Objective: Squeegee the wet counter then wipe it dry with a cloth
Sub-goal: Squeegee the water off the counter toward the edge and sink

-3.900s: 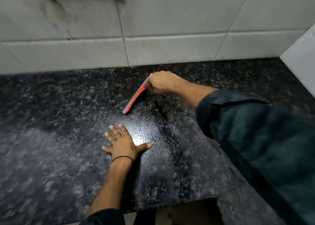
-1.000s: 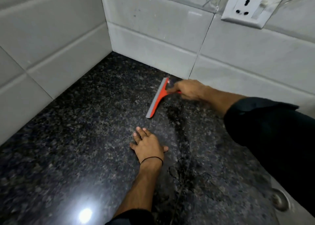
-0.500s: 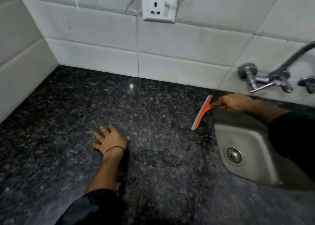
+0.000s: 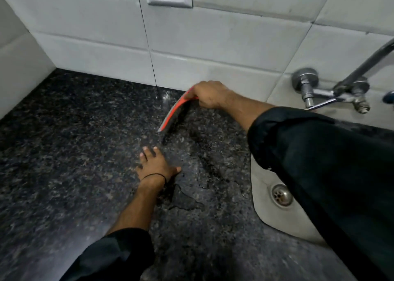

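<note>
On the dark speckled bench (image 4: 64, 153), close to the white tiled wall (image 4: 213, 46), the right hand (image 4: 210, 94) is closed around the handle of the red squeegee (image 4: 173, 112), fingers wrapped tight; its blade slants down to the stone near the back edge. The left hand (image 4: 156, 163) lies flat, fingers spread and holding nothing, just in front of the blade's lower end. A water patch (image 4: 185, 197) sits beside that wrist. The steel sink (image 4: 279, 195) and the tap (image 4: 332, 91) lie to the right.
</note>
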`<state>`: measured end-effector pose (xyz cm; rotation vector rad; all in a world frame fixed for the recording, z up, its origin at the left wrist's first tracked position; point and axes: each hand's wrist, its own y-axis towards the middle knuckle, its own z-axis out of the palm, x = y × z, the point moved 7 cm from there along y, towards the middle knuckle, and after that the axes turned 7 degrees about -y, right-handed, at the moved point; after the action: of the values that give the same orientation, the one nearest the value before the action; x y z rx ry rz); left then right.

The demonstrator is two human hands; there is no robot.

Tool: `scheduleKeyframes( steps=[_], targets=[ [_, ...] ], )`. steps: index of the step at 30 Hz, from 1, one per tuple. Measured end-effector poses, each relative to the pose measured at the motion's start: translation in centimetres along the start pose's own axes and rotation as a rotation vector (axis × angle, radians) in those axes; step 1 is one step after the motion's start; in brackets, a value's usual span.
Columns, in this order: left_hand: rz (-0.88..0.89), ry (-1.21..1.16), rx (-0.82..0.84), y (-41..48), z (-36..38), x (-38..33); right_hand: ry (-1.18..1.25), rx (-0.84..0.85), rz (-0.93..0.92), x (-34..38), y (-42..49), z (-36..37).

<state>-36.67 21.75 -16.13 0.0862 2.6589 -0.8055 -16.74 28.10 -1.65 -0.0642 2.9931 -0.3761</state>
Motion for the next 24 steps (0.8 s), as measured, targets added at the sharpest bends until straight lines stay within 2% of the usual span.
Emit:
scheduleKeyframes(
  steps=[3, 6, 10, 16, 18, 21, 24],
  targets=[
    [-0.026, 0.045, -0.02, 0.7, -0.4, -0.3, -0.023, 0.023, -0.022, 0.6, 1.0, 1.3],
    [-0.028, 0.095, -0.04, 1.0, -0.7, -0.8, 0.008, 0.012, 0.038, -1.3, -0.9, 2.9],
    [-0.046, 0.095, -0.049, 0.9, -1.0, -0.9, 0.047, 0.028, 0.116, -5.9, -6.0, 5.6],
    [-0.077, 0.11, -0.042, 0.0, -0.9, -1.0, -0.018, 0.109, 0.199, -13.1, -16.2, 9.6],
    [-0.054, 0.063, -0.061, -0.7, -1.1, -0.9, -0.043, 0.134, 0.204, -14.0, -18.6, 9.8],
    [0.016, -0.127, -0.18, -2.7, -1.5, -0.2, -0.104, 0.143, 0.213, -13.6, -20.2, 9.1],
    [0.06, -0.324, -0.34, -6.6, -1.2, 2.0, -0.118, 0.063, 0.192, -10.7, -19.8, 7.1]
  ],
)
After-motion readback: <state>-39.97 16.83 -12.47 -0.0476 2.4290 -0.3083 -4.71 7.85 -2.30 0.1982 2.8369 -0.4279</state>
